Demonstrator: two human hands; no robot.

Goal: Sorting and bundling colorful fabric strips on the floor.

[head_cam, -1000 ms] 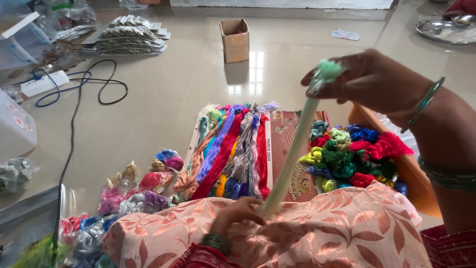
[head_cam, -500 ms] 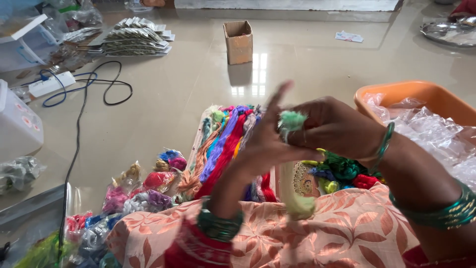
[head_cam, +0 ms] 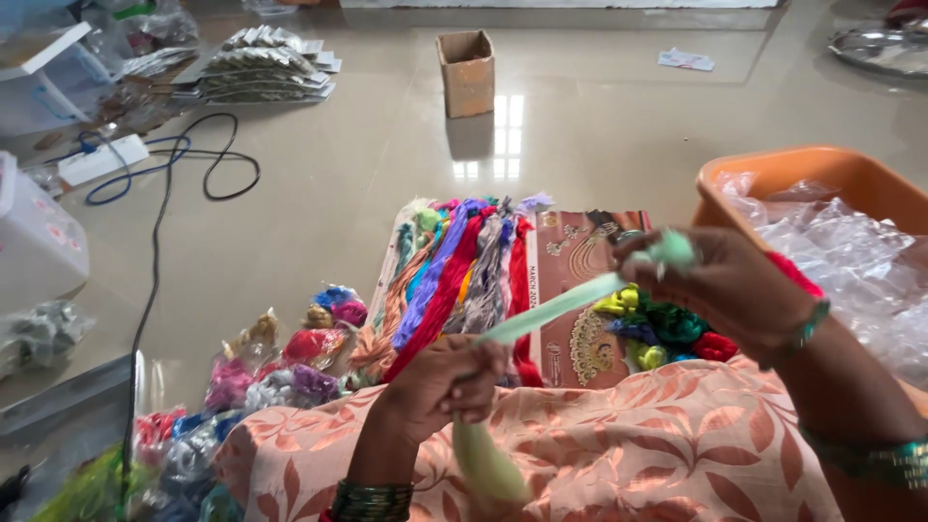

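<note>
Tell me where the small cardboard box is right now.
In the head view, the small cardboard box stands on the floor at top centre, right of the stacked packets, beyond the coloured thread skeins.

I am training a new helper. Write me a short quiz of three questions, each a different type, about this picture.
1. True or false: both hands grip the pale green thread skein.
2. Which container stands behind the right hand? A) blue bucket B) orange tub holding clear plastic C) wicker basket
3. Fill in: the left hand rests over a lap covered in peach ____ cloth.

Key: 1 true; 2 B; 3 leaf-patterned.
</note>
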